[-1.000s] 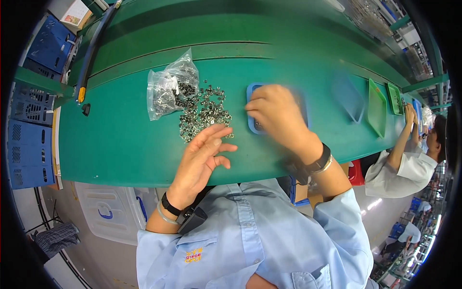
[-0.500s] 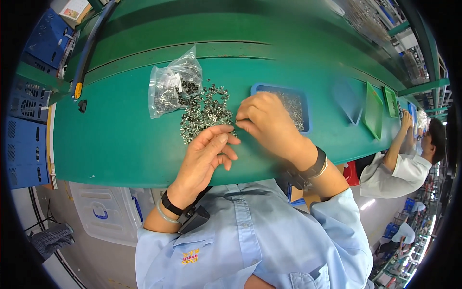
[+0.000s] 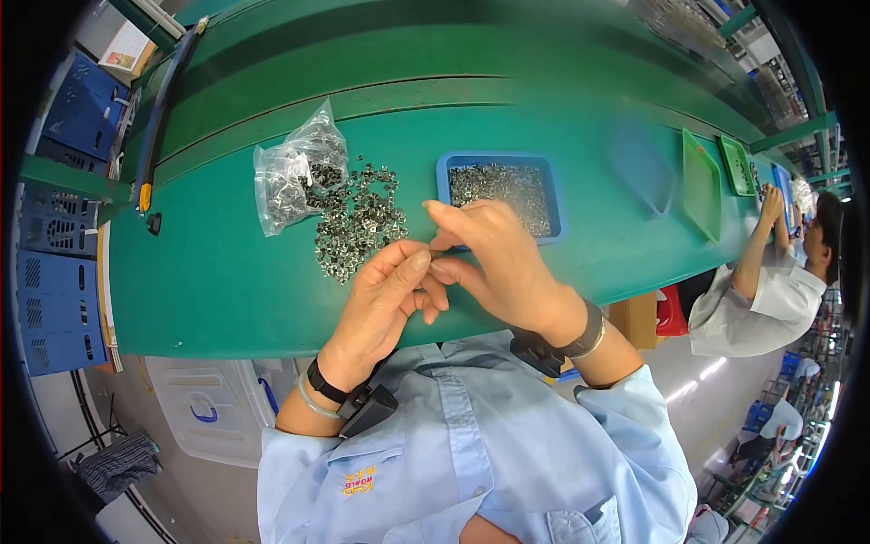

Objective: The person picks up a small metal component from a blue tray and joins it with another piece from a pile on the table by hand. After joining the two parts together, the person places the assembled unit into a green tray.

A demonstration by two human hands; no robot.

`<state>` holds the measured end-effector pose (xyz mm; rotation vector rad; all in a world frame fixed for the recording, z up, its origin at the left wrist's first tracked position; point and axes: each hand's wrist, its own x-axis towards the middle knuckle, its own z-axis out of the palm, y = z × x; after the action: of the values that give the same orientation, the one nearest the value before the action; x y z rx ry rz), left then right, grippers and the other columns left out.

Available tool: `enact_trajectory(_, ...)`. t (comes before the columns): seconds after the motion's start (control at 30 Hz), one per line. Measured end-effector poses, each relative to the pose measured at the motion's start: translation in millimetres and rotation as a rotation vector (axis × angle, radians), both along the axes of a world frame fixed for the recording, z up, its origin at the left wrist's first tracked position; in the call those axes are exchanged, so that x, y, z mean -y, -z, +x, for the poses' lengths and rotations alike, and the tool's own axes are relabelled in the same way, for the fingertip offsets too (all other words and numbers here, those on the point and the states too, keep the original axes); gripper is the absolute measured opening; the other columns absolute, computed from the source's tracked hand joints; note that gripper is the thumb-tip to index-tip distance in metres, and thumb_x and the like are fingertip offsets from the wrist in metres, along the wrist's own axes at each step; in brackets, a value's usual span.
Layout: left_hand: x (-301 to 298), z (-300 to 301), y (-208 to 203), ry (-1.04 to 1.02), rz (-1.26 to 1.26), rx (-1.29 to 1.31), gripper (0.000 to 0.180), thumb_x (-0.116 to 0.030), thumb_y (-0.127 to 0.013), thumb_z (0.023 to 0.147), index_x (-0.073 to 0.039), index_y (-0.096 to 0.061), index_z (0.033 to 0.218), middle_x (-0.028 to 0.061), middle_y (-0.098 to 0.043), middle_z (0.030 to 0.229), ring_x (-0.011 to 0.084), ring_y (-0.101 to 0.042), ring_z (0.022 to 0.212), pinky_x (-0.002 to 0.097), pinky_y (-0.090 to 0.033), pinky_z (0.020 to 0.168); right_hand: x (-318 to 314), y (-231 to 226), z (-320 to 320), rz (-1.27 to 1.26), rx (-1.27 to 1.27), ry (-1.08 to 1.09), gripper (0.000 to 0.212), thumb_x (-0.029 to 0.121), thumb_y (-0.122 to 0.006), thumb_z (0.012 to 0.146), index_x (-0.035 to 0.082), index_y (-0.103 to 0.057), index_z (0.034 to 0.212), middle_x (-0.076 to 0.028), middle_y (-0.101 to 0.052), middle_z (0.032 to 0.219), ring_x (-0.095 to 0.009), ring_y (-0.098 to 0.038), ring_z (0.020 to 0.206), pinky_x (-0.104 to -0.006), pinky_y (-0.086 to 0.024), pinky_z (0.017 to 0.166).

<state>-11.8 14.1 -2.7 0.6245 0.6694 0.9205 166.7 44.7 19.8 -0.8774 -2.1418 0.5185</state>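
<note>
My left hand (image 3: pixel 385 286) is closed in a pinch, thumb against forefinger. My right hand (image 3: pixel 498 258) meets it there, its thumb and fingers also pinched together at the left fingertips. Whatever sits between them is too small and covered to make out. Just beyond my left hand, a loose pile of small dark and silvery metal parts (image 3: pixel 362 218) lies on the green tabletop (image 3: pixel 217 281). A clear plastic bag (image 3: pixel 281 186) with more such parts touches the pile's left side. Behind my right hand stands a blue tray (image 3: pixel 556 195) with many small metal pieces in it.
Farther right are a translucent blue tray (image 3: pixel 645 172) and green trays (image 3: pixel 701 186). A co-worker (image 3: pixel 757 299) sits at the bench's right end. Blue crates (image 3: pixel 59 313) are stacked at left. A clear lidded box (image 3: pixel 213 408) stands on the floor below the table edge.
My right hand has come down and left, its fingertips now meeting those of my left hand. The view has shifted, so the bag, pile and blue tray appear farther left.
</note>
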Motion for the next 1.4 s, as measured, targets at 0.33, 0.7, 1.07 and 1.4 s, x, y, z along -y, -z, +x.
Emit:
enact_trajectory(0.33,1,4,0,-0.01,-0.032,-0.015,0.022,-0.025,-0.053,0.096,-0.004,-0.057,0.095,0.0088,-0.066,0.085,0.0129,-0.06,0.066,0.0239,-0.047,0.056,14,4,8,-0.044,-0.142,0.002,0.075,-0.001,-0.07,0.074,0.005,-0.033,0.14,-0.006,-0.068,0.1,-0.025,-0.06,0.101,-0.0375,-0.043,0.088)
enact_trajectory(0.7,10,12,-1,-0.033,0.033,0.012,0.021,-0.023,-0.052,0.097,-0.004,-0.057,0.096,0.0091,-0.066,0.086,0.0139,-0.062,0.068,0.0241,-0.048,0.056,22,15,9,-0.029,-0.187,0.085,0.046,0.001,-0.069,0.075,0.008,-0.052,0.118,-0.006,-0.066,0.1,-0.026,-0.059,0.103,-0.0364,-0.045,0.087)
enact_trajectory(1.07,14,12,-6,-0.089,0.039,-0.108,0.018,-0.019,-0.052,0.096,-0.002,-0.057,0.1,0.0098,-0.066,0.09,0.0141,-0.062,0.071,0.0248,-0.048,0.058,24,17,3,0.085,-0.144,0.177,0.021,0.009,-0.071,0.073,0.01,-0.061,0.092,-0.004,-0.061,0.093,-0.025,-0.058,0.09,-0.0371,-0.043,0.079)
enact_trajectory(1.4,15,10,-5,-0.066,0.075,-0.072,0.016,-0.017,-0.052,0.096,-0.002,-0.057,0.099,0.0101,-0.067,0.092,0.0128,-0.061,0.07,0.0251,-0.048,0.06,26,14,8,0.075,-0.154,0.133,0.019,0.008,-0.073,0.072,0.009,-0.062,0.088,-0.003,-0.06,0.088,-0.022,-0.058,0.08,-0.0349,-0.043,0.072)
